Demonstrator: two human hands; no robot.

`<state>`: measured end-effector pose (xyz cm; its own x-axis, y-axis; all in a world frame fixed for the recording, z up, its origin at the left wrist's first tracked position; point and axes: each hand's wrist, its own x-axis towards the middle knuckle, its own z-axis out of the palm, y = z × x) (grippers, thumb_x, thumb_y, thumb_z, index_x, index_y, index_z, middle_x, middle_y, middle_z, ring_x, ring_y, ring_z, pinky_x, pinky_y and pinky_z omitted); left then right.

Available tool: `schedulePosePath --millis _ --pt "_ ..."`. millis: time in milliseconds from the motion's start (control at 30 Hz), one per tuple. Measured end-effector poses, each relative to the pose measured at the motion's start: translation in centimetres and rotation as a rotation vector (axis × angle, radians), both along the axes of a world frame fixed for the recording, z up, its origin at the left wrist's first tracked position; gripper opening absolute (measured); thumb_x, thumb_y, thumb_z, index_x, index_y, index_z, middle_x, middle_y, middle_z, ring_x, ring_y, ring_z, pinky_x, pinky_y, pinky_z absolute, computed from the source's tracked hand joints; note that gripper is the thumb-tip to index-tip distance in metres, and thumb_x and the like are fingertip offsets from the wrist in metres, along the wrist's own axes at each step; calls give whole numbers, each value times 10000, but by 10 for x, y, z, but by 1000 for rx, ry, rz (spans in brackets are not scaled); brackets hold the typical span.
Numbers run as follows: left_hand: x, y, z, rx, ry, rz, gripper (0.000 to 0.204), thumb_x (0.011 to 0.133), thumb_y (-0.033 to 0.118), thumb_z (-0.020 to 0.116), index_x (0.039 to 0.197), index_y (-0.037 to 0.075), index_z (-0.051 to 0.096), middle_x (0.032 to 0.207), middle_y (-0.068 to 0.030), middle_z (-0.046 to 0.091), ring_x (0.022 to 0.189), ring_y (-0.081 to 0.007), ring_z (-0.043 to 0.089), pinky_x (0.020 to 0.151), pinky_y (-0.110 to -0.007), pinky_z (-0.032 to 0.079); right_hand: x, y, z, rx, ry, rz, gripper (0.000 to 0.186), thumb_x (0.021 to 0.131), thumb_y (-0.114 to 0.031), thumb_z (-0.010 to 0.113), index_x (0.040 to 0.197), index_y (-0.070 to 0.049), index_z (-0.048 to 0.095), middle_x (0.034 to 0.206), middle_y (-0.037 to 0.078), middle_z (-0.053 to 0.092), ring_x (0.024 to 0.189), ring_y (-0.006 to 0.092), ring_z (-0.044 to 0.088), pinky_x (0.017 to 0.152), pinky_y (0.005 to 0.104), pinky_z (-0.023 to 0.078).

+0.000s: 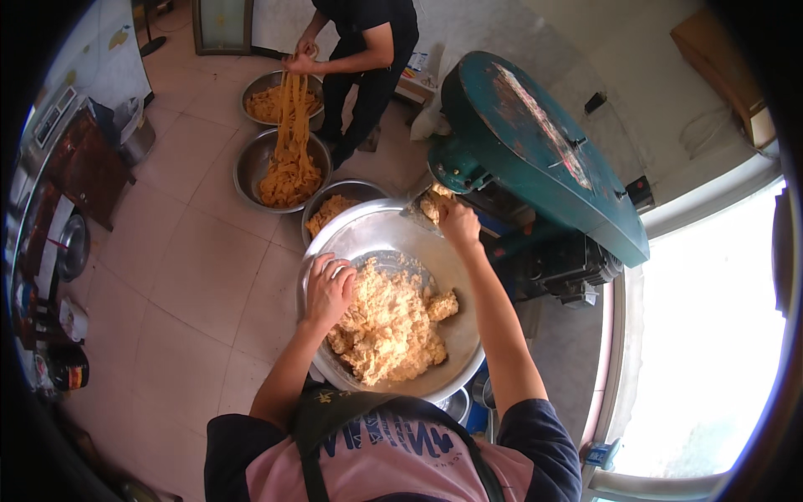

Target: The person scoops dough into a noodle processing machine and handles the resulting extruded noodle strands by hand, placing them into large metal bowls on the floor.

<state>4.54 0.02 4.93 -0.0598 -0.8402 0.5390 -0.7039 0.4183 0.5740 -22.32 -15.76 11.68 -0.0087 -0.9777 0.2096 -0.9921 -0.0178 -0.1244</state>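
Observation:
A wide metal basin [368, 224] sits right in front of me, with a heap of pale, crumbly dough [389, 322] in it. My left hand [330, 289] lies at the basin's left side, against the edge of the dough, fingers apart and holding nothing. My right hand [458, 224] reaches to the basin's far right rim, closed on a clump of dough [433, 205]. That clump is just below the outlet end of a green machine [535, 151]. My right fingertips are partly hidden by the hand itself.
Beyond, another person [368, 50] lifts long orange strips [293, 125] over a metal bowl [248, 171]. A further bowl [360, 191] with orange dough touches my basin's far side. A dark red cabinet [84, 171] stands left, a bright window [703, 351] right.

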Motion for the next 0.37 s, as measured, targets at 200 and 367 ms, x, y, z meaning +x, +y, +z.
schedulePosePath --millis 200,367 --pt "24 1 2 -23 -41 116 94 831 137 638 901 76 618 1030 -58 600 1122 -297 466 958 -435 392 13 -16 -24 -33 -56 -116 253 857 -299 542 1058 -213 668 822 190 662 762 396 649 688 490 532" --pt "43 11 12 52 -30 318 256 797 177 670 1019 78 590 1101 -83 580 1141 -320 455 986 -451 342 -4 -26 -3 241 -417 -117 306 837 -413 663 955 -139 730 721 103 703 628 229 690 541 312 502"
